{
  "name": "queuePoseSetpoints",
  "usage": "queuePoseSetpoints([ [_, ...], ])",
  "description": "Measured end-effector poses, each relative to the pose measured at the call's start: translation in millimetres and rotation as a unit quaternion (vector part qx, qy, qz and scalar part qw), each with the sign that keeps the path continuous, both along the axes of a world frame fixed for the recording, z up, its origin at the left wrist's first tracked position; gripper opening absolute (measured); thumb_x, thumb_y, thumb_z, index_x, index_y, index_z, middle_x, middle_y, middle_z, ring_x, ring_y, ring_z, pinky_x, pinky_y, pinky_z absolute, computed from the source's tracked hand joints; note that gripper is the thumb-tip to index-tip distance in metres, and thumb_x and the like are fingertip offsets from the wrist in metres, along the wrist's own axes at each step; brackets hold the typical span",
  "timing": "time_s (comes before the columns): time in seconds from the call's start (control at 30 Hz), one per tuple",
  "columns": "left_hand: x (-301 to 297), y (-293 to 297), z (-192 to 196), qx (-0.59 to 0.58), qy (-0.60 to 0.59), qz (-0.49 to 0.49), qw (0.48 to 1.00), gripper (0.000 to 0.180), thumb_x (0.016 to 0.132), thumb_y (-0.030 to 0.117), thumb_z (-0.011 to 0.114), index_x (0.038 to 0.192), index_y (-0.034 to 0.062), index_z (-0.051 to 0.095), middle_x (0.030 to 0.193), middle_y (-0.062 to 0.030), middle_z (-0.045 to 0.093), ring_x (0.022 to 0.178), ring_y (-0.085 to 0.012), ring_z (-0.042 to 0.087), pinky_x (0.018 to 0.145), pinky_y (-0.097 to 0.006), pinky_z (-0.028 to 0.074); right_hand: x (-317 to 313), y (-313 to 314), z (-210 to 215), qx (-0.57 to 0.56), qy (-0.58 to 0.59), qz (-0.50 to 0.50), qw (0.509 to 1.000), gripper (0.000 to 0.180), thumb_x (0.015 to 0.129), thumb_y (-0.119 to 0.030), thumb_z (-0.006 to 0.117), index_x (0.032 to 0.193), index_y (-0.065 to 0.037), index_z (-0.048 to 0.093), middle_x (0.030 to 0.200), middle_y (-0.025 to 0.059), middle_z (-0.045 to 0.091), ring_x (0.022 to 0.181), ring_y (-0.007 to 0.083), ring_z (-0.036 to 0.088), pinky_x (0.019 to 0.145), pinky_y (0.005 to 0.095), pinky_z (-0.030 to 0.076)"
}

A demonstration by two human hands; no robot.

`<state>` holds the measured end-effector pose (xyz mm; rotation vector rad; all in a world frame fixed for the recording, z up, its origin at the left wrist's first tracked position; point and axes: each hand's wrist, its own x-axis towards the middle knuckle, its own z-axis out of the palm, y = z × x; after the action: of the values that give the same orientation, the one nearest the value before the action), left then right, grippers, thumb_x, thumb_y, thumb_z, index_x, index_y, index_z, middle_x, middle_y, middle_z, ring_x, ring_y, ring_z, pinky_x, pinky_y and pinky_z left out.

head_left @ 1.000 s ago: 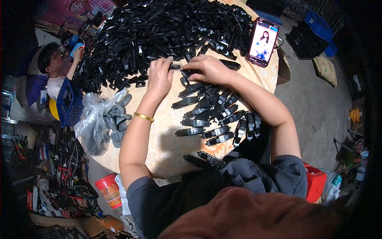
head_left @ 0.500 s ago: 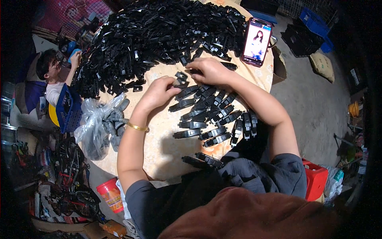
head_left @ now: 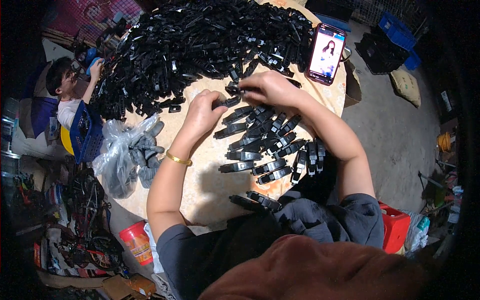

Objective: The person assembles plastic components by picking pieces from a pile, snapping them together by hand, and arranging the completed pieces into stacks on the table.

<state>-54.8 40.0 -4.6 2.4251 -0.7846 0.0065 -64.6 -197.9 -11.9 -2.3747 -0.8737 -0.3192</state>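
My left hand and my right hand meet over the middle of a round table covered in a pale patterned cloth. Between them they pinch a small black plastic part. Just below the hands lie rows of the same long black parts, laid side by side. A big loose heap of black parts fills the far half of the table. A gold bangle is on my left wrist.
A phone with a lit screen leans at the table's far right. A clear plastic bag of grey parts sits at the left edge. Another person sits far left by a blue crate. An orange bucket stands below; a red crate at right.
My left hand has drawn back from the heap's edge toward the middle of the table, closer to my right hand. Both hands now hold a part between them.
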Motion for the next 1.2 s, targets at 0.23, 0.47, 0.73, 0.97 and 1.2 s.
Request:
queuePoseSetpoints([
  [0.23, -4, -3, 6, -0.010, 0.030, -0.020, 0.999, 0.022, 0.071, 0.009, 0.072, 0.091, 0.0001, 0.067, 0.081, -0.0159, 0.058, 0.080, -0.0306, 0.059, 0.073, -0.037, 0.047, 2, 3, 0, -0.013, 0.082, 0.065, 0.994, 0.035, 0.079, -0.024, 0.071, 0.107, -0.004, 0.066, 0.091, 0.0159, 0.064, 0.085, 0.0332, 0.063, 0.074, 0.0397, 0.050],
  [0.47, -8, -9, -12, -0.062, -0.008, -0.028, 0.998, 0.022, 0.070, 0.007, 0.073, 0.092, 0.0024, 0.069, 0.081, -0.0137, 0.059, 0.080, -0.0298, 0.059, 0.075, -0.037, 0.048, 3, 5, -5, 0.018, 0.062, 0.039, 0.997, 0.032, 0.080, -0.023, 0.070, 0.102, 0.000, 0.065, 0.091, 0.0167, 0.064, 0.084, 0.0335, 0.063, 0.075, 0.0382, 0.050],
  [0.73, -12, -14, -12, -0.019, -0.062, 0.009, 0.998, 0.024, 0.072, 0.009, 0.075, 0.092, 0.0005, 0.066, 0.083, -0.0126, 0.059, 0.078, -0.0267, 0.059, 0.070, -0.034, 0.048, 0, 18, -13, 0.100, 0.057, 0.066, 0.991, 0.028, 0.076, -0.018, 0.072, 0.100, -0.002, 0.067, 0.091, 0.0154, 0.064, 0.086, 0.0321, 0.064, 0.076, 0.0393, 0.050],
  [0.97, -10, -10, -11, -0.027, -0.039, 0.010, 0.999, 0.024, 0.069, 0.014, 0.077, 0.086, 0.0008, 0.067, 0.080, -0.0147, 0.059, 0.080, -0.0319, 0.058, 0.073, -0.040, 0.047, -3, 10, -3, 0.051, 0.066, 0.052, 0.995, 0.028, 0.077, -0.014, 0.070, 0.103, -0.003, 0.068, 0.095, 0.0165, 0.065, 0.089, 0.0326, 0.064, 0.080, 0.0394, 0.050],
  [1.2, -11, -8, -7, -0.040, -0.013, 0.021, 0.999, 0.022, 0.069, 0.014, 0.077, 0.085, 0.0008, 0.068, 0.079, -0.0149, 0.060, 0.078, -0.0312, 0.059, 0.071, -0.038, 0.047, -6, 3, -2, -0.013, 0.057, -0.008, 0.998, 0.032, 0.073, -0.016, 0.074, 0.103, -0.005, 0.069, 0.088, 0.0144, 0.063, 0.087, 0.0312, 0.061, 0.077, 0.0392, 0.049],
])
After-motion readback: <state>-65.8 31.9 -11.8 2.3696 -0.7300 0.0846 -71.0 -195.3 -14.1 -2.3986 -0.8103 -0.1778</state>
